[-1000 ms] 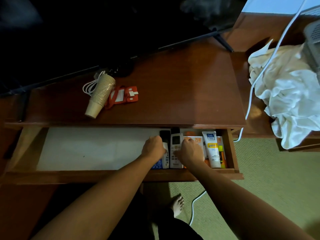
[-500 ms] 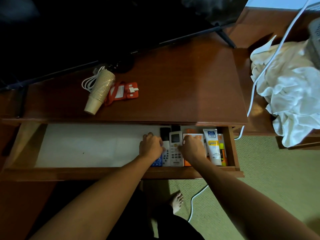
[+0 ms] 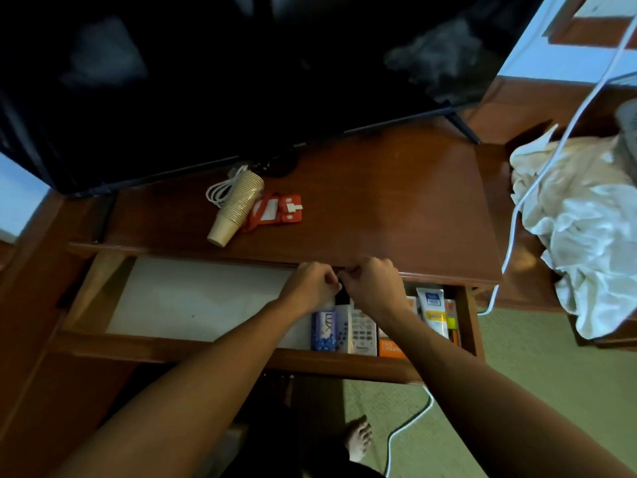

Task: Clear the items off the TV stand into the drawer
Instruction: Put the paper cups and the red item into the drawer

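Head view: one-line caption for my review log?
Both hands reach into the open drawer; paper cups and red holder remain on the stand.

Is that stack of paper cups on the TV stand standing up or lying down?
Lying down. The stack of paper cups rests on its side on the TV stand, beside the red holder.

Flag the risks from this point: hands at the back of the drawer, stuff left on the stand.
1. Both hands, left hand and right hand, work under the stand's front edge; what they grip is hidden, so a fumble could disturb the packed remotes and tubes.
2. The stack of paper cups lies on its side near the stand edge and may roll off.
3. The white cable beside the cups could snag them when lifted.
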Demonstrator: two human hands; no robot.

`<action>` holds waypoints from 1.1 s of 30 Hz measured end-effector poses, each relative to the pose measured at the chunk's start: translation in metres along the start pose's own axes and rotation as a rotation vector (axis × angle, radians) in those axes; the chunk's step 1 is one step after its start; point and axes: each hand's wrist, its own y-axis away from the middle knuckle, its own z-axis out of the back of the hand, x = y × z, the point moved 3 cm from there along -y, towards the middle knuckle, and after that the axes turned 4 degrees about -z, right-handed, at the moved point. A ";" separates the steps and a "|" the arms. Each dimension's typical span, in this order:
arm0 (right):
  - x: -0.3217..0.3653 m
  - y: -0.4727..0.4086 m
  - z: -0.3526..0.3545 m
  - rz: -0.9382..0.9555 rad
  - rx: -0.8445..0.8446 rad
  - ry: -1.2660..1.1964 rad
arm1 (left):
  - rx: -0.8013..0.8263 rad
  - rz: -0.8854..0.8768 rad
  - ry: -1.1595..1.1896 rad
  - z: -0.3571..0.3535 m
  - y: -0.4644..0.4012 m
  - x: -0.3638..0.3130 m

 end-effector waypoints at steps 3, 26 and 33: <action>0.030 -0.011 0.015 0.059 -0.027 -0.061 | -0.129 -0.046 0.017 0.046 0.011 -0.009; 0.130 -0.146 -0.061 0.268 0.275 0.361 | -0.381 0.228 -0.067 0.170 -0.042 0.109; 0.121 -0.145 -0.056 0.174 0.248 0.311 | -0.293 0.202 -0.013 0.169 -0.037 0.108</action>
